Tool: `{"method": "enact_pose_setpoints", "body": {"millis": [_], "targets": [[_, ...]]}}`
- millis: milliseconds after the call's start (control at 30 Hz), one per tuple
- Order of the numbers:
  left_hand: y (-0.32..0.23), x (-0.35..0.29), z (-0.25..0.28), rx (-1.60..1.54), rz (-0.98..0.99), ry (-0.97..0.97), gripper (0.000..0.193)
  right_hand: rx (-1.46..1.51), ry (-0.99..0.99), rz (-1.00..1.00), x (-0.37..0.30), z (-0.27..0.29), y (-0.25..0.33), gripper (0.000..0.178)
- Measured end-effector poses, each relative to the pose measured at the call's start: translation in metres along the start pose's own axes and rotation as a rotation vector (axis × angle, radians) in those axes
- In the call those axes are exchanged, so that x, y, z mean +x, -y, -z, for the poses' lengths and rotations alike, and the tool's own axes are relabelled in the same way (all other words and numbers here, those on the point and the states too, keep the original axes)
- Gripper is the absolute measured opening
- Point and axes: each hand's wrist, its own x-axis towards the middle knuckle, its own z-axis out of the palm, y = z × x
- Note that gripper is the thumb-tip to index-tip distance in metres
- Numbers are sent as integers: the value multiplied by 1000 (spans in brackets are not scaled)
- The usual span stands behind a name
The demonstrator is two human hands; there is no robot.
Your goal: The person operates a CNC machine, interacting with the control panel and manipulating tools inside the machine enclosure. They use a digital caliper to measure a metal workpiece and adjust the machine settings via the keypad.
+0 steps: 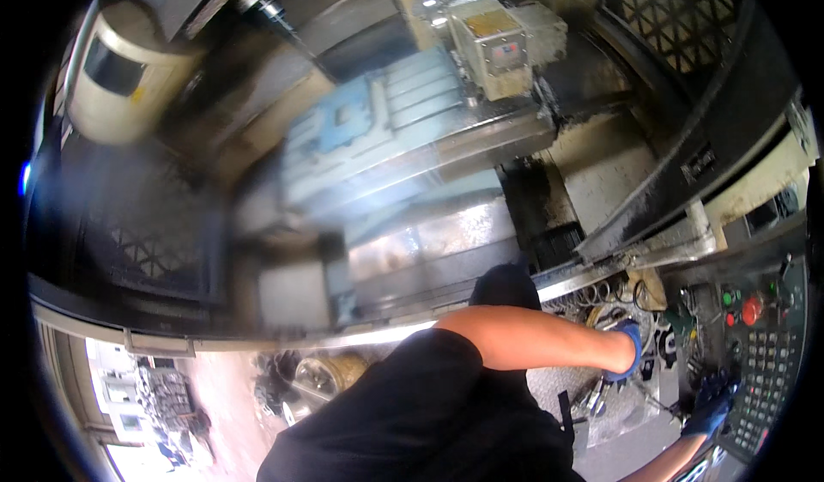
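Note:
My left arm reaches across to the right, and my left hand wears a blue glove. It is above a cluttered metal tray with metal tools just below it. Its fingers are mostly hidden, and whether they hold anything is not visible. Lower right, my right hand, in a blue glove with dark fingers, is at the edge of the control panel. Its fingers look stretched out beside the rows of keys, with no object seen in them.
Ahead, a machining enclosure holds a slotted table with a blue patch, a boxy unit and a spindle. A pale cylinder hangs left. The metal sill runs before me. A round container stands below.

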Motion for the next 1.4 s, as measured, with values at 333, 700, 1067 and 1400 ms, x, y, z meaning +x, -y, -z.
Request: {"method": "enact_pose_setpoints", "body": {"millis": [333,700,1067,1400], "targets": [[10,48,-7,22,57,-99,37,-330,-24,84,-26,-20,14,65],[3,-53,57,39,14,113,45,-9,-155,-75,-37,-48,18,75],[2,-76,74,24,-39,126,35,-80,-100,-119,-17,-13,11,72],[0,-61,60,31,-22,117,33,-104,-156,-74,-30,-23,13,71]]}}
